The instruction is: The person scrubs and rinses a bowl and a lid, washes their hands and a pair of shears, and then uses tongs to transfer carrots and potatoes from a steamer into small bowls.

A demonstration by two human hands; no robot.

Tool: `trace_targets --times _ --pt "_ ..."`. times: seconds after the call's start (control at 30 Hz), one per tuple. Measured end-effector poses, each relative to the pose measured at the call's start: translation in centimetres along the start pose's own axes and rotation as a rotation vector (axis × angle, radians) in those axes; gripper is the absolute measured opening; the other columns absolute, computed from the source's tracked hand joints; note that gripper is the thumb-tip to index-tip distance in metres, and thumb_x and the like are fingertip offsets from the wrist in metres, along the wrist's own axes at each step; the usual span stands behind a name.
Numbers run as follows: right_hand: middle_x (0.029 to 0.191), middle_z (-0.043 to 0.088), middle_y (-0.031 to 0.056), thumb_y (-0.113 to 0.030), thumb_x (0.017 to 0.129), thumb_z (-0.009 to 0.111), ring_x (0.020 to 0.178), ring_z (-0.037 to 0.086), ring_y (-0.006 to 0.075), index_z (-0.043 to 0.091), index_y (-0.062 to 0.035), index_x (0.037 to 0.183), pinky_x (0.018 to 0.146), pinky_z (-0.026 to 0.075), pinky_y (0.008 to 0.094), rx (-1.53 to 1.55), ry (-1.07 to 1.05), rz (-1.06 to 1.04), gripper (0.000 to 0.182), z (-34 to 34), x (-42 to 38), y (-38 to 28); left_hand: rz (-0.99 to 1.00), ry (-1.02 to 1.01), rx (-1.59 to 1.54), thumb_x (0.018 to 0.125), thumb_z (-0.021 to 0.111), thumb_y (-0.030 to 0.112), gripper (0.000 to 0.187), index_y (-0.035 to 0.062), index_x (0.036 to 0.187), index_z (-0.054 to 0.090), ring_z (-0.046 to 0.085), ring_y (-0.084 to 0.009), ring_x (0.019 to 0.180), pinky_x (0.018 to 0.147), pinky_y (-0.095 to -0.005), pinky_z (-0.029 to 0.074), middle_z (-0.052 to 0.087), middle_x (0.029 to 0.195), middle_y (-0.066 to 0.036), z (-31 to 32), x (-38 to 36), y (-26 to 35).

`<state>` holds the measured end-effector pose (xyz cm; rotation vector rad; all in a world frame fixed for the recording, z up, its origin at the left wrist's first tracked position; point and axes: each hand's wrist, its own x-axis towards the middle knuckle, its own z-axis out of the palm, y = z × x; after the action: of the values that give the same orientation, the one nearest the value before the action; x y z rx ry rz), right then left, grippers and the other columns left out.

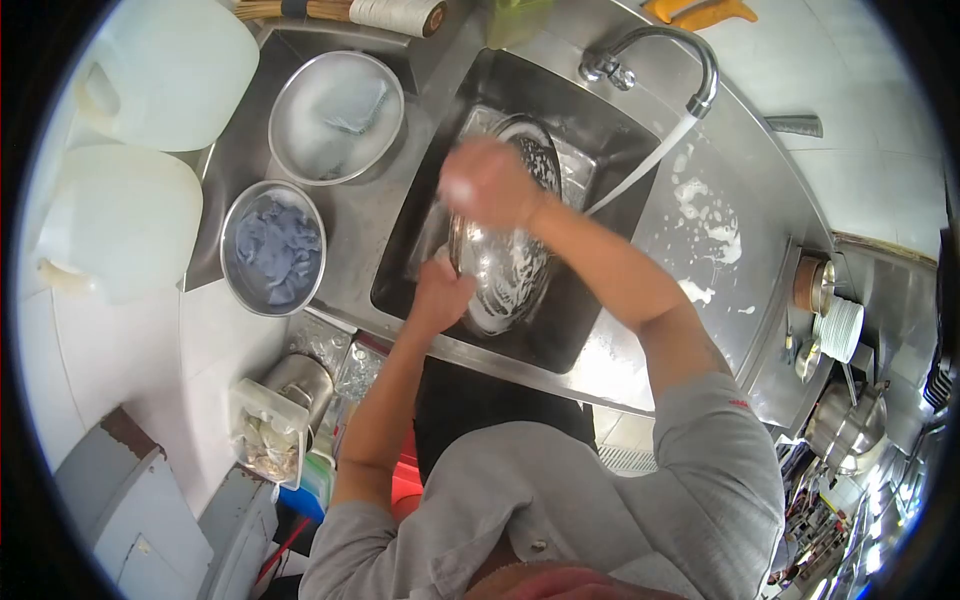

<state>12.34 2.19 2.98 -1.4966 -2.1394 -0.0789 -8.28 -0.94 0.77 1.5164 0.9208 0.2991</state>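
Note:
A large shiny metal bowl [512, 285], streaked with white suds, stands tilted on edge inside the sink basin [610, 130]. My left hand [443, 295] is closed on the bowl's near left rim. Over the bowl's upper part is my right hand [490, 185], blurred by motion and curled like a fist. Whatever it may hold is hidden. Water runs from the curved faucet [710, 75] in a slanting stream into the basin, to the right of the bowl.
Left of the basin sit a metal bowl [278, 110] of suds with a scouring pad and a smaller bowl [232, 265] with grey-blue cloth. Two large white jugs [120, 215] stand farther left. Foam spots the right counter [640, 350]. Stacked plates [840, 330] are at far right.

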Motion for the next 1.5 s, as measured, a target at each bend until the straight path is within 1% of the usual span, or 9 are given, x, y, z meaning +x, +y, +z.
trace_targets --times 0.1,0.2,0.37,0.53,0.77,0.97,1.1,1.37,1.5 --pt "0.105 0.071 0.0175 -0.028 0.087 0.062 0.096 0.069 0.0395 0.073 -0.0111 0.101 0.085 0.055 0.0467 0.168 -0.027 0.667 0.025 6.2 -4.0 12.4 -0.002 -0.051 0.086 0.078 0.059 0.008 0.022 -0.0040 0.096 0.062 0.061 -0.0199 0.078 0.069 -0.0357 0.050 0.065 0.079 -0.012 0.6 -1.3 -1.2" --pt "0.096 0.072 0.0179 -0.030 0.087 0.060 0.095 0.068 0.0390 0.073 -0.0089 0.090 0.086 0.055 0.0495 0.089 -0.006 0.679 0.024 1.9 -2.7 8.6 0.019 -0.090 0.005 0.078 0.059 0.010 0.037 -0.0068 0.111 0.063 0.071 -0.0388 0.093 0.080 -0.0437 0.053 0.071 0.094 -0.026 1.3 -1.5 -0.5" --pt "0.081 0.068 0.0153 -0.031 0.084 0.063 0.086 0.067 0.0379 0.069 -0.0077 0.082 0.081 0.055 0.0469 0.057 -0.113 0.137 0.024 0.9 -0.7 0.4 -0.311 -0.171 0.096 0.077 0.059 0.010 0.035 -0.0065 0.108 0.065 0.071 -0.0262 0.086 0.077 -0.0388 0.054 0.073 0.091 -0.019 1.1 -0.9 -0.7" --pt "0.092 0.069 0.0221 -0.034 0.090 0.060 0.088 0.066 0.0418 0.070 -0.0053 0.084 0.082 0.055 0.0474 0.126 -0.053 0.723 0.031 6.9 -4.6 12.7 -0.144 -0.116 -0.045 0.078 0.058 0.009 0.027 -0.0047 0.099 0.067 0.063 -0.0141 0.079 0.072 -0.0341 0.051 0.069 0.082 -0.008 2.2 -2.4 -0.2" --pt "0.100 0.065 0.0224 -0.016 0.092 0.057 0.099 0.061 0.0417 0.068 -0.0028 0.104 0.095 0.047 0.0462 0.369 0.217 0.238 0.021 1.2 -1.9 0.8 -0.193 -0.161 -0.178 0.079 0.058 0.006 0.033 -0.0018 0.110 0.067 0.065 -0.0143 0.091 0.084 -0.0310 0.051 0.071 0.097 -0.007 3.0 -3.7 -2.8" --pt "0.098 0.058 0.0191 -0.013 0.088 0.063 0.094 0.055 0.0392 0.061 -0.0026 0.106 0.089 0.044 0.0471 0.205 0.429 0.971 0.021 4.4 -6.6 1.7 -0.214 -0.150 -0.130 0.079 0.058 0.005 0.036 -0.0029 0.113 0.066 0.065 -0.0152 0.094 0.086 -0.0314 0.051 0.072 0.102 -0.006 1.8 -3.4 -0.7" --pt "0.098 0.060 0.0195 -0.011 0.084 0.065 0.092 0.055 0.0393 0.062 -0.0048 0.090 0.083 0.043 0.0491 0.361 0.396 0.335 0.010 1.2 -6.7 -9.6 -0.128 -0.158 -0.166 0.078 0.058 0.005 0.036 -0.0035 0.112 0.067 0.066 -0.0163 0.094 0.087 -0.0315 0.051 0.072 0.101 -0.008 1.5 -2.6 -2.8" --pt "0.103 0.063 0.0167 -0.012 0.078 0.067 0.103 0.056 0.0372 0.068 -0.0067 0.085 0.088 0.043 0.0472 0.058 0.229 0.766 0.009 7.6 -7.0 4.7 -0.167 -0.166 -0.037 0.078 0.058 0.007 0.034 -0.0036 0.110 0.066 0.065 -0.0158 0.091 0.085 -0.0323 0.051 0.072 0.099 -0.009 0.5 -2.7 -2.1" --pt "0.104 0.065 0.0119 -0.003 0.079 0.062 0.111 0.055 0.0373 0.068 -0.0071 0.104 0.103 0.041 0.0463 0.513 0.180 0.481 0.026 3.9 -5.4 -2.2 -0.239 -0.149 -0.126 0.078 0.058 0.007 0.034 -0.0037 0.110 0.066 0.065 -0.0155 0.091 0.084 -0.0311 0.051 0.072 0.098 -0.007 0.0 -2.9 -4.6"
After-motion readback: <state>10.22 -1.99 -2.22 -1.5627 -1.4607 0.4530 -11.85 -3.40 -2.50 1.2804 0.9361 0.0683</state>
